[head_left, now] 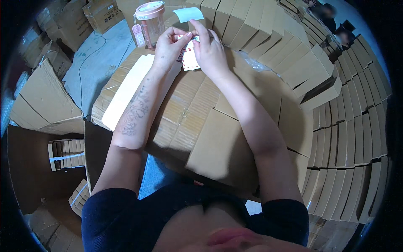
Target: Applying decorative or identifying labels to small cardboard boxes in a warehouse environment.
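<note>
White red-dashed card (191, 62) btwn hands (211, 53), fingertips (188, 35) narrowed nr its top, grip unclear

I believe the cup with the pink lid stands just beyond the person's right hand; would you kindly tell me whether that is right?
Not quite: the head view shows the cup with the pink lid just beyond the left hand, not the right hand.

Shows dark printed characters on a box (102, 17), upper left, and illegible pale marks on a pink tag (139, 36), upper middle.
</note>
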{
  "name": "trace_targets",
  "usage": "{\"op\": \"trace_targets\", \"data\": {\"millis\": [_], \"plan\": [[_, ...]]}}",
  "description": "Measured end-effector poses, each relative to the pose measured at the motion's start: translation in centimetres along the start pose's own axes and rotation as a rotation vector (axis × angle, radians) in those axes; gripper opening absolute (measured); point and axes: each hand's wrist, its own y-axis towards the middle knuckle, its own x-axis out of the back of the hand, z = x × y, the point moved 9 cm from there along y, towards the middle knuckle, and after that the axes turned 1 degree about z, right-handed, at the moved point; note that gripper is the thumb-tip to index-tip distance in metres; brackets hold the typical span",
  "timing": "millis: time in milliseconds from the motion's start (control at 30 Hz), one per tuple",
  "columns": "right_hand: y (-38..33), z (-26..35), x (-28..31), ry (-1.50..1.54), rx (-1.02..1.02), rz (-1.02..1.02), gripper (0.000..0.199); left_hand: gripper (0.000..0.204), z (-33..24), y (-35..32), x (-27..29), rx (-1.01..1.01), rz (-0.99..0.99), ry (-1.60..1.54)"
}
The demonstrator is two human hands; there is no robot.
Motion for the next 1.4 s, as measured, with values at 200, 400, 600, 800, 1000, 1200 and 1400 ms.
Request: {"op": "trace_targets", "data": {"millis": [200,400,600,800,1000,1200,1400], "plan": [[-0.1,-0.5,-0.4,0.011,-0.067,0.042,0.052,0.016,0.3,0.4,0.2,-0.033,0.051,0.172],[-0.1,-0.9,-0.4,0.045,-0.079,0.033,0.051,0.021,0.5,0.5,0.0,-0.084,0.062,0.202],[-0.3,-1.0,-0.1,-0.02,-0.05,-0.025,0.035,0.021,1.0,0.2,-0.6,-0.056,0.081,0.152],[-0.5,-0.9,0.4,-0.15,-0.038,-0.056,0.034,0.019,1.1,0.3,-0.3,-0.043,0.036,0.134],[0.0,-2.0,2.4,-0.093,-0.16,-0.102,0.015,0.019,1.1,0.1,-0.3,0.005,0.049,0.213],[0.1,-2.1,2.7,-0.148,-0.12,-0.152,0.016,0.021,1.4,0.2,-0.4,-0.029,0.063,0.241],[0.1,-1.9,2.5,-0.129,-0.143,-0.115,0.021,0.022,2.1,0.4,-0.4,0.012,0.07,0.235]]}}
